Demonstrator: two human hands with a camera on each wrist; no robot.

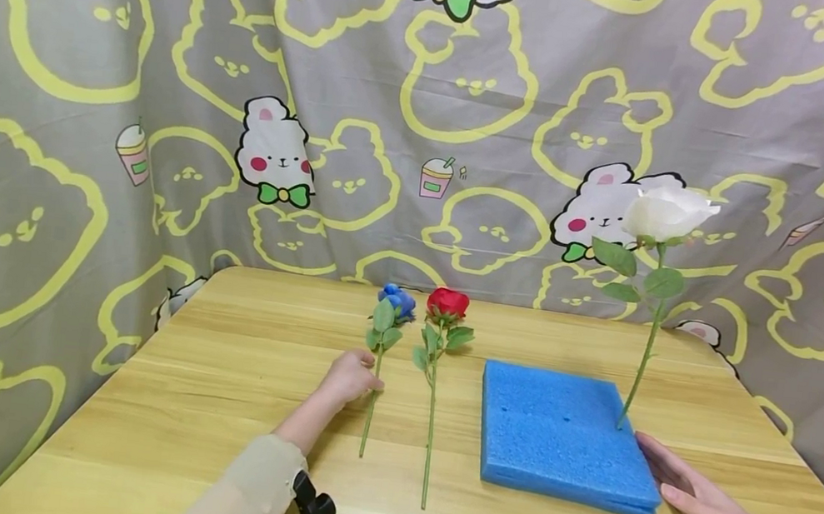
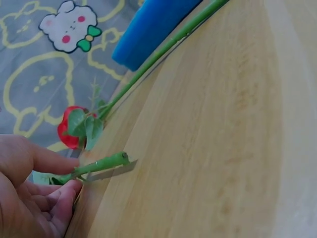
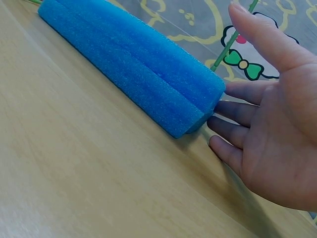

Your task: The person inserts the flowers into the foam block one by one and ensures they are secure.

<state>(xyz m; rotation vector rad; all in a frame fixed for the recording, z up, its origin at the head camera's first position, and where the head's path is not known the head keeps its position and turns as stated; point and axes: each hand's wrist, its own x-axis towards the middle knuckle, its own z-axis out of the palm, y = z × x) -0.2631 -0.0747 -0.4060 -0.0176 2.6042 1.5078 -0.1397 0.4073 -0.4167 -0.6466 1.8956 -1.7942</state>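
My left hand point(image 1: 351, 378) pinches the stem of a blue artificial rose point(image 1: 398, 302) that lies on the table. Close up in the left wrist view, thumb and fingers meet around its green stem point(image 2: 108, 162); the bloom is hidden there. Just right of it lies a red rose point(image 1: 448, 303), its long stem toward me. A white rose point(image 1: 665, 215) stands nearly upright, slightly tilted, its stem in the right side of a blue foam block point(image 1: 558, 444). Against that side of the block rest the extended fingertips of my right hand point(image 3: 277, 119), thumb raised apart.
The wooden table point(image 1: 213, 429) carries the block at right and the two lying roses near the middle. Small holes mark the foam's top. A patterned grey curtain point(image 1: 370, 85) hangs behind the table. A black wrist device point(image 1: 313, 505) sits at the left sleeve.
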